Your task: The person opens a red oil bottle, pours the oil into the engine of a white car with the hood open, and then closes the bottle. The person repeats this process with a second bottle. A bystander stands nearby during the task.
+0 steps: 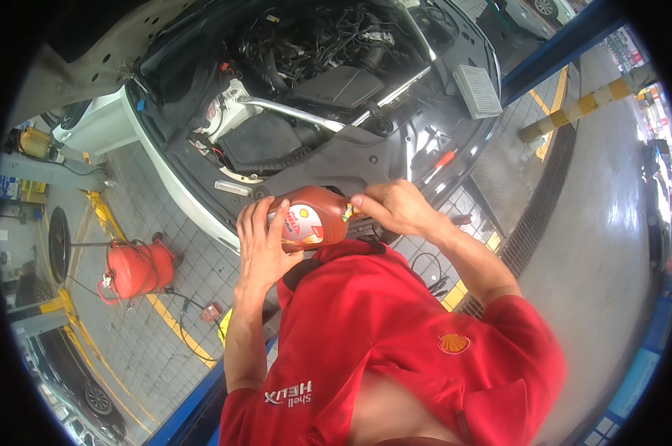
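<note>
In front of my chest, a brown-red plastic Shell Helix motor oil bottle (313, 217) lies tilted on its side, its neck towards the right. My left hand (266, 231) is closed around the bottle's base end, fingers over the label. The fingers of my right hand (394, 207) grip the yellow cap area at its neck; whether the cap is loose cannot be told. Just beyond the bottle is the open engine bay (313, 72) of a white car. A pleated filter (477, 92) rests on its right edge, and a red-handled tool (444, 160) lies with metal tools on the front cover.
On the tiled floor at left stands a red wheeled tank (140, 268) with hoses. A blue lift post (559, 44) and a yellow-and-white striped pole (589, 104) rise at right, by a floor drain grate (536, 214). Cables (433, 273) lie beside my right elbow.
</note>
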The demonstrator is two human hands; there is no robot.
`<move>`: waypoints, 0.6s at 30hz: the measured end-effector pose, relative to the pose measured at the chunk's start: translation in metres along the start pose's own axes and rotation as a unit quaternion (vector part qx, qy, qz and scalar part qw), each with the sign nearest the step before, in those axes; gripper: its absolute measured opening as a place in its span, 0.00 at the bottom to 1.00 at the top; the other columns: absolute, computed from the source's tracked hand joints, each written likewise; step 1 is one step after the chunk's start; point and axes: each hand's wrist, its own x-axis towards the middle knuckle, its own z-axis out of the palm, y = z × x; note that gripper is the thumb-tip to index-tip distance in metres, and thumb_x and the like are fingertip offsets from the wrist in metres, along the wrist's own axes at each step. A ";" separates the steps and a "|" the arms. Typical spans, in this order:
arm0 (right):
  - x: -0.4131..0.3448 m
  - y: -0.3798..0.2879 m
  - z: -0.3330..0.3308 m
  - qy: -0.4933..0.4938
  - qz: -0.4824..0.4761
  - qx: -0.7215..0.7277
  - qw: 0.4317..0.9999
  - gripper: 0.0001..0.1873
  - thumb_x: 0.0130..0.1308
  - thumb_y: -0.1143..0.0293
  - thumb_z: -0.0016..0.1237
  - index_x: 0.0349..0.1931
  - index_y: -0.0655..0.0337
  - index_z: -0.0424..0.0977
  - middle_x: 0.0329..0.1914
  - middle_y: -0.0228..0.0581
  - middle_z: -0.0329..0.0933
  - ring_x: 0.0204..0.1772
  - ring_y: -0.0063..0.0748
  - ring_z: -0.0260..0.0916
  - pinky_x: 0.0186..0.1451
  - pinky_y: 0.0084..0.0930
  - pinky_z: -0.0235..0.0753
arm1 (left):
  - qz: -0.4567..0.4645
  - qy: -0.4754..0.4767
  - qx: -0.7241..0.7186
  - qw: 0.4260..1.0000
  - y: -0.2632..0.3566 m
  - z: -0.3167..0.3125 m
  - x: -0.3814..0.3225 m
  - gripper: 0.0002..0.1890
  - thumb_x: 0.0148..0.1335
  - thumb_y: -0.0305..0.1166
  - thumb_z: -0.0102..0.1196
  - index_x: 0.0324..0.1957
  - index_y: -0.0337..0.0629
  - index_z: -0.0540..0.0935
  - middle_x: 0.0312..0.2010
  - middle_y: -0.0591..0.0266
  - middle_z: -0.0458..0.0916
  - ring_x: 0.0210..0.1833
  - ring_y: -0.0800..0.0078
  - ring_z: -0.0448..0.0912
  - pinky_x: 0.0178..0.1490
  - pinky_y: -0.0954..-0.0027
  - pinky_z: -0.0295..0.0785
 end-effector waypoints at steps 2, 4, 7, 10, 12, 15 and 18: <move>0.001 0.002 0.003 -0.070 0.095 0.006 0.993 0.38 0.87 0.34 0.34 0.47 0.62 0.87 0.43 0.51 0.90 0.45 0.57 0.87 0.52 0.47 0.84 | 0.005 0.004 -0.002 1.000 0.001 0.001 -0.002 0.62 0.36 0.32 0.83 0.80 0.54 0.68 0.75 0.48 0.67 0.77 0.41 0.67 0.81 0.34 0.61; -0.002 0.002 0.007 -0.014 0.038 0.057 0.998 0.35 0.87 0.38 0.37 0.50 0.64 0.84 0.43 0.52 0.91 0.45 0.55 0.88 0.52 0.47 0.84 | 0.005 0.007 0.007 1.000 0.001 0.002 -0.005 0.62 0.36 0.31 0.83 0.80 0.55 0.68 0.75 0.48 0.67 0.77 0.41 0.67 0.81 0.34 0.61; -0.007 -0.001 0.016 0.031 -0.051 0.124 0.991 0.28 0.87 0.45 0.45 0.60 0.66 0.78 0.40 0.51 0.90 0.44 0.47 0.89 0.50 0.43 0.85 | -0.002 0.006 0.021 1.000 0.000 0.003 -0.010 0.61 0.35 0.31 0.82 0.78 0.51 0.67 0.75 0.49 0.66 0.77 0.40 0.66 0.81 0.35 0.62; -0.004 0.000 0.018 -0.015 -0.027 0.054 0.998 0.31 0.86 0.43 0.46 0.62 0.66 0.77 0.35 0.49 0.88 0.38 0.42 0.88 0.47 0.37 0.86 | -0.021 0.008 -0.002 1.000 -0.003 0.003 -0.013 0.61 0.36 0.31 0.83 0.79 0.56 0.70 0.74 0.49 0.68 0.76 0.41 0.68 0.82 0.33 0.61; 0.004 0.002 0.018 -0.075 0.076 0.091 0.990 0.32 0.86 0.41 0.45 0.65 0.66 0.76 0.32 0.46 0.87 0.35 0.42 0.86 0.46 0.37 0.86 | -0.019 0.006 0.008 1.000 -0.005 0.002 -0.015 0.60 0.36 0.32 0.83 0.79 0.56 0.71 0.75 0.49 0.68 0.77 0.42 0.67 0.82 0.33 0.61; 0.012 0.005 0.021 -0.098 0.063 0.096 0.988 0.35 0.86 0.40 0.43 0.72 0.65 0.73 0.44 0.49 0.87 0.45 0.40 0.87 0.50 0.37 0.86 | -0.024 -0.009 0.022 0.999 -0.008 -0.003 -0.021 0.60 0.37 0.32 0.84 0.79 0.57 0.71 0.75 0.49 0.67 0.77 0.42 0.67 0.82 0.33 0.60; 0.012 0.004 0.028 -0.036 -0.099 0.059 0.993 0.33 0.86 0.47 0.46 0.76 0.66 0.68 0.61 0.55 0.83 0.61 0.45 0.84 0.60 0.39 0.86 | -0.045 -0.016 0.020 0.999 -0.010 -0.005 -0.026 0.60 0.37 0.33 0.84 0.79 0.58 0.72 0.75 0.49 0.67 0.78 0.43 0.66 0.83 0.34 0.60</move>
